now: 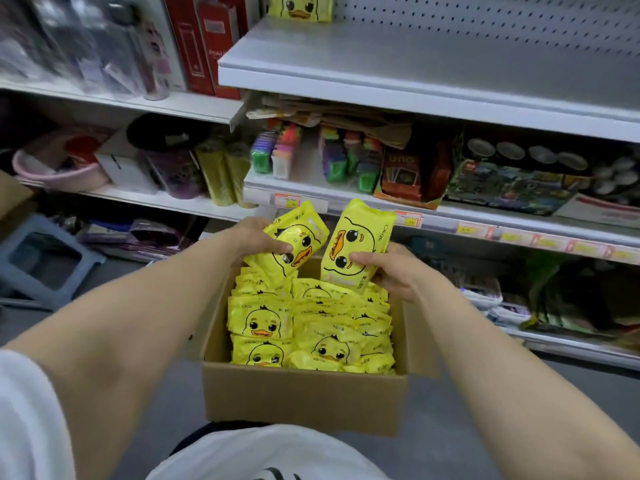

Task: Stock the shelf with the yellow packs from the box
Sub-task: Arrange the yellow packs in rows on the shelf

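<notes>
Packs: bright yellow soft plastic, each with a cartoon duck face, orange bill and round black eyes.
Left pack (304,233): up in the left hand (254,239), tilted, its top corner pointing away past the fingertips, just above the far end of the box.
Left fingers (280,248): curled round the pack's near edge, thumb pressed across the duck's face.
Right pack (360,240): held almost upright in the right hand (391,271), just beside the left pack, apart from it.
Right fingers (363,258): clamped on the pack's lower half, thumb on the front by one eye, the rest wrapped behind, out of sight.
Stacked packs (311,327): below both sets of fingers, filling the box in overlapping rows.
Box (304,400): brown cardboard, open, between the two forearms.
Shelf (433,64): grey, well above the fingers; one shelved pack (300,6) stands at its back.
</notes>
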### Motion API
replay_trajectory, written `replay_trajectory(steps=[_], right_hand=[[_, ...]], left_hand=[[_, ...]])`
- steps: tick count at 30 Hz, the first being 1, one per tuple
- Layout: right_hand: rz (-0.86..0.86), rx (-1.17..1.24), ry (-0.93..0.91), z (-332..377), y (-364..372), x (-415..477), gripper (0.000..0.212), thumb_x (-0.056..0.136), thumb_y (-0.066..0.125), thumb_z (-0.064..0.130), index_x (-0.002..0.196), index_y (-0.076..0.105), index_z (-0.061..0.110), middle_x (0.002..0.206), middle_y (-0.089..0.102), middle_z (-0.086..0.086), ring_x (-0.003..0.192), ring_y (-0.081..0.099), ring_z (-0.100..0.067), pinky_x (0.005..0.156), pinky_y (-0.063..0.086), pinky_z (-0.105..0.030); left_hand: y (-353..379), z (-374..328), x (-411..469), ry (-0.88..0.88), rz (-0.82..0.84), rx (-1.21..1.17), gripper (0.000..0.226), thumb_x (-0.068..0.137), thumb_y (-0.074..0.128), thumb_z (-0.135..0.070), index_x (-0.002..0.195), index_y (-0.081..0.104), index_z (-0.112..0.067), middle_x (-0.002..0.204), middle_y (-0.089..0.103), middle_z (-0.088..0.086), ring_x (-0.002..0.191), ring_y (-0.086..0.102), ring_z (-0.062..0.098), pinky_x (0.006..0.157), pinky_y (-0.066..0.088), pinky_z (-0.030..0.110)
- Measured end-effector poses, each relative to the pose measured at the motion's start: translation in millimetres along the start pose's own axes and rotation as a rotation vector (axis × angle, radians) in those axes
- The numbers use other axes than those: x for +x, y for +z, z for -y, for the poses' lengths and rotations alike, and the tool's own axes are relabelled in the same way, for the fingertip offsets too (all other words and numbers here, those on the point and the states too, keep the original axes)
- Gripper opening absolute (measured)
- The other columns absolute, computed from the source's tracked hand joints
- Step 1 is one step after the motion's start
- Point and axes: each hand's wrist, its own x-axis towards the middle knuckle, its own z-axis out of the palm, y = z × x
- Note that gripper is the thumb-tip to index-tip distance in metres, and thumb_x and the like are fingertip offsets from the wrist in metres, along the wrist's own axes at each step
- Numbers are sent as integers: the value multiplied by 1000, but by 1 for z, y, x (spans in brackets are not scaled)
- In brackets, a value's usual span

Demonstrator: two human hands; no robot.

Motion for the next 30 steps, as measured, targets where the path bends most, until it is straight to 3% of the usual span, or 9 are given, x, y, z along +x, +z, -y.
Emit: replay_trajectory(steps=[2, 6, 13, 17, 19, 23, 25, 27, 30], right_hand=[[-27, -126, -38, 23, -4, 4, 40, 81, 77, 7, 120, 65, 8, 109, 74, -10, 97, 73, -25, 75, 59, -38], [-88, -375, -164, 79, -8, 15, 44, 69, 88, 16, 109, 69, 16, 104, 76, -1, 100, 72, -23, 98, 52, -48], [-243, -601, -365, 202, -4, 22, 32, 65, 90, 19, 94, 76, 13, 85, 77, -6, 81, 75, -27, 82, 60, -48], [-321, -836, -453, 272, -8, 39, 41, 59, 94, 33, 92, 74, 23, 89, 77, 3, 83, 73, -20, 83, 59, -44], [-336, -861, -490, 303, -9, 48, 40, 59, 94, 31, 91, 71, 23, 90, 77, 4, 85, 73, -19, 84, 58, -42], [-342, -906, -563, 345, -9, 68, 33, 64, 92, 23, 90, 71, 19, 84, 76, 6, 78, 72, -16, 73, 54, -30], [-351, -947, -569, 359, -8, 82, 32, 65, 91, 26, 90, 72, 19, 83, 76, 8, 75, 71, -13, 71, 53, -26], [-345, -986, -559, 371, -8, 101, 30, 66, 91, 28, 89, 72, 23, 82, 76, 10, 73, 70, -8, 66, 52, -19], [-332, -1098, -531, 389, -4, 132, 27, 66, 91, 31, 86, 72, 29, 81, 74, 16, 78, 68, -5, 68, 51, -21]], left_hand=[[-14, -17, 2, 32, -24, -2, 37, 75, 82, -12, 108, 67, -17, 90, 74, 4, 76, 71, 19, 67, 58, 31], [-51, -59, 13, 104, -29, -11, 33, 77, 79, -7, 106, 66, -15, 87, 73, 3, 62, 71, 11, 54, 55, 24], [-125, -155, 41, 284, -32, 55, 31, 80, 76, -5, 107, 66, -14, 76, 74, 0, 58, 70, 13, 50, 55, 23], [-165, -209, 68, 314, -34, 138, 28, 78, 79, -11, 104, 69, -12, 84, 76, 5, 70, 73, 18, 62, 59, 29], [-180, -231, 83, 324, -33, 172, 27, 78, 80, -14, 103, 69, -12, 81, 76, 2, 71, 73, 18, 66, 59, 30], [-204, -266, 124, 367, -142, 290, 29, 73, 85, -21, 92, 66, -11, 80, 70, -1, 71, 66, 12, 58, 53, 15], [-215, -282, 147, 385, -160, 395, 62, 64, 89, -34, 117, 64, -15, 112, 68, 1, 100, 65, 17, 85, 53, 21], [-225, -296, 170, 406, -177, 605, 91, 65, 86, -45, 143, 47, -19, 141, 53, 2, 126, 52, 23, 106, 42, 33], [-234, -311, 199, 451, -207, 865, 86, 75, 79, -48, 146, 40, -19, 146, 47, 2, 129, 47, 24, 109, 39, 40]])
